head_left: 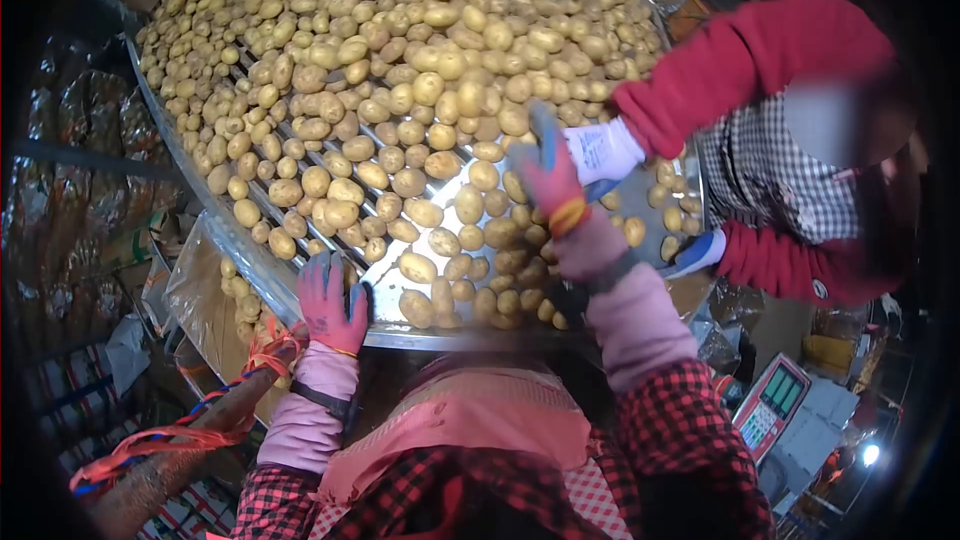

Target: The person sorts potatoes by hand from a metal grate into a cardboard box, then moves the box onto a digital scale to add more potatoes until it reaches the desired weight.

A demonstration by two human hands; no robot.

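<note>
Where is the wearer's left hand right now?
In the head view, the left hand is left of centre, at the near left corner of the table, with potatoes just beyond it and red ribbon at its lower left.

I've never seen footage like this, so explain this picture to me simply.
There is no machine arm: a camera worn on a person's head looks forward and down at their own hands. Potatoes cover much of a metal table with bars. The gloved left hand rests at the table's near edge, holding nothing visible. The gloved right hand is out over the potatoes; I cannot tell whether it holds one. The red sleeves on the right are another person's.
</note>
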